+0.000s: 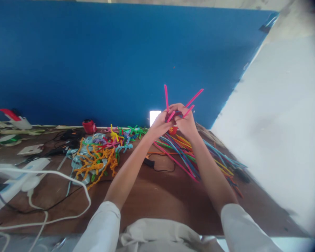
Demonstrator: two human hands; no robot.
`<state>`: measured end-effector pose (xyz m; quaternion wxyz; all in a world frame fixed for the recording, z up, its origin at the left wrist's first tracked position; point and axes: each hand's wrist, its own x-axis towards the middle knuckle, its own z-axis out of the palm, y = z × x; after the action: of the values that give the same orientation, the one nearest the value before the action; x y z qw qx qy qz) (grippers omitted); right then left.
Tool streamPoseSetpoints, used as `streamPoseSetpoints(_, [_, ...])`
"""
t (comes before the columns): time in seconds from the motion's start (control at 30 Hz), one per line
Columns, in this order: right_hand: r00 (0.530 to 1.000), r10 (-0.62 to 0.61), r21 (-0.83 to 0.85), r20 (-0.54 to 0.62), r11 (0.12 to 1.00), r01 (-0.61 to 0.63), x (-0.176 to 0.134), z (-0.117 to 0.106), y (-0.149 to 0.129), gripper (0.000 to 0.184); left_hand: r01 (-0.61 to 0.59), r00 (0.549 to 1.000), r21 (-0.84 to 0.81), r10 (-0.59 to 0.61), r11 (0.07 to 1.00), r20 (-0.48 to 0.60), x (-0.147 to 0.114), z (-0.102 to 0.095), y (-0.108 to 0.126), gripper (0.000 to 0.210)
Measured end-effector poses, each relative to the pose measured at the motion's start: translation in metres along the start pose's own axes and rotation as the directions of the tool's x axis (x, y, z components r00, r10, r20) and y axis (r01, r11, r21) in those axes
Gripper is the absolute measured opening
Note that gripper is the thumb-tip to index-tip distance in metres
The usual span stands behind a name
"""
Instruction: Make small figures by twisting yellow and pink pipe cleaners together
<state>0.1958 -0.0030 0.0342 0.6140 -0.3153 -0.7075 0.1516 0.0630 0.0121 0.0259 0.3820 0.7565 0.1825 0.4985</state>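
Note:
Both my hands are raised together above the far part of the table, with bright pink pipe cleaners (195,97) between them. My left hand (160,123) pinches the pink stems where they meet, its fingers close to the other hand's. My right hand (184,120) is closed on them from the other side. Several pink ends stick out, some upward and some to the right. How the stems cross or twist at the middle is hidden by the fingers.
Loose straight pipe cleaners (182,157) in many colours lie under my right forearm. A heap of bent orange ones (102,159) lies left. A white power strip (21,183) with a looping cable (86,196) is at far left. A blue panel (107,63) stands behind.

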Motion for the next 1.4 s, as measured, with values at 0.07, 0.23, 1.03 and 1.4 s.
streamPoseSetpoints(0.07, [1.000,0.012,0.000,-0.008,1.000,-0.012,0.000,0.000,-0.001,0.035,0.005,1.000,0.015,-0.006,1.000,0.004,0.001,0.000,0.001,0.035])
streamPoseSetpoints(0.23, [1.000,0.020,0.009,-0.018,1.000,-0.019,0.000,0.001,0.000,0.033,-0.041,0.998,-0.013,0.041,0.999,0.042,0.001,-0.001,0.002,0.040])
streamPoseSetpoints(1.03, [0.992,-0.115,0.066,-0.059,0.991,0.119,-0.005,0.005,-0.011,0.055,-0.022,0.995,0.194,0.040,0.981,-0.090,-0.005,0.002,0.017,0.015])
streamPoseSetpoints(1.4, [0.996,-0.082,0.146,-0.046,0.985,0.088,-0.005,0.004,-0.020,0.058,-0.051,0.982,0.262,0.000,0.964,0.191,-0.011,-0.007,0.027,0.036])
